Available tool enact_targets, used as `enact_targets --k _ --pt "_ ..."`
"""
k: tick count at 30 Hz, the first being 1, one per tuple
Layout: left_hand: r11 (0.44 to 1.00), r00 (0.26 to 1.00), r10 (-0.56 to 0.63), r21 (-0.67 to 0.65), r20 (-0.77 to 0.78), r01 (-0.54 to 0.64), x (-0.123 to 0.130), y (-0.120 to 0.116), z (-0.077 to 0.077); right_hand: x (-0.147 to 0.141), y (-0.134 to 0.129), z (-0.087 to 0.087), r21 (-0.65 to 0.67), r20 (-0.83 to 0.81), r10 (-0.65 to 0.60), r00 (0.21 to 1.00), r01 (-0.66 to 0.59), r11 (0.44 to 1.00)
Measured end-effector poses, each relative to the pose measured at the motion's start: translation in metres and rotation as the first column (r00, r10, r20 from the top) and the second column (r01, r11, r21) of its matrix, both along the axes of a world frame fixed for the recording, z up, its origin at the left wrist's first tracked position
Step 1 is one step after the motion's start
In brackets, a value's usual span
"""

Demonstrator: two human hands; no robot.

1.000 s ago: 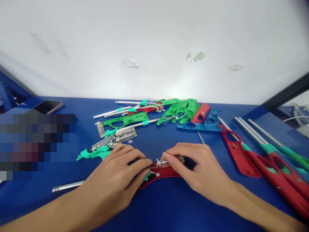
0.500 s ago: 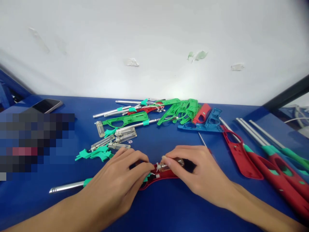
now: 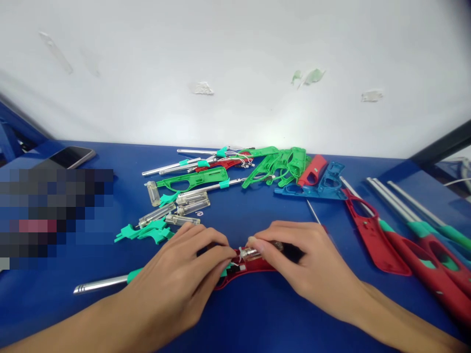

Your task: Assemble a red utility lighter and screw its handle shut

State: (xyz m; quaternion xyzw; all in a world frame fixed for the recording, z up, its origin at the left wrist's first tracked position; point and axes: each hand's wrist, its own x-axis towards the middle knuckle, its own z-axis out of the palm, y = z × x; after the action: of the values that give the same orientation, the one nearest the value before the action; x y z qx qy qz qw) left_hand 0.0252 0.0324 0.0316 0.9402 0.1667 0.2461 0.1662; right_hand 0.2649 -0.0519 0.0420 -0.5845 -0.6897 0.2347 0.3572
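On the blue tabletop in front of me lies an opened red long-nosed lighter casing (image 3: 259, 265), its metal tube (image 3: 101, 284) reaching out to the left. My left hand (image 3: 195, 267) is closed over the casing, fingertips pressed near its middle beside a green trigger piece and a small black-and-white part. Between thumb and fingers my right hand (image 3: 300, 267) pinches a clear fuel tank (image 3: 250, 253), holding it lengthwise at the casing's right half. The tank's white valve end points left, towards my left fingertips. My hands hide much of the casing.
Several clear fuel tanks (image 3: 157, 215) and green triggers (image 3: 147, 232) lie left of centre. Behind are metal tubes with wires, green half-shells (image 3: 195, 180) and a blue half-shell (image 3: 312, 193). Red lighters (image 3: 414, 260) lie right, near a thin pointed tool (image 3: 314, 212). A phone (image 3: 71, 157) rests far left.
The view has shifted slightly, so things at the right sit a little further right. Both hands keep nearly the same grip, the fuel tank still at the casing.
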Motion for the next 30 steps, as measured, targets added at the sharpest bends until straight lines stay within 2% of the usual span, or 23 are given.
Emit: enact_targets --k 8,18,30 --pt "0.999 0.999 0.031 -0.041 0.025 -0.030 0.0042 -0.0022 0.0049 -0.0007 0.0008 -0.0020 -0.001 -0.014 -0.013 1.000 0.013 1.000" --pt "0.996 0.997 0.051 -0.072 0.062 -0.046 0.0025 -0.0048 0.0007 -0.0022 -0.0013 0.0004 -0.005 -0.037 0.023 0.999 -0.023 1.000" --pt "0.990 0.999 0.045 -0.138 0.028 -0.041 0.0015 -0.0072 0.0049 -0.0030 -0.0021 0.0001 0.004 -0.051 0.043 0.998 -0.043 0.999"
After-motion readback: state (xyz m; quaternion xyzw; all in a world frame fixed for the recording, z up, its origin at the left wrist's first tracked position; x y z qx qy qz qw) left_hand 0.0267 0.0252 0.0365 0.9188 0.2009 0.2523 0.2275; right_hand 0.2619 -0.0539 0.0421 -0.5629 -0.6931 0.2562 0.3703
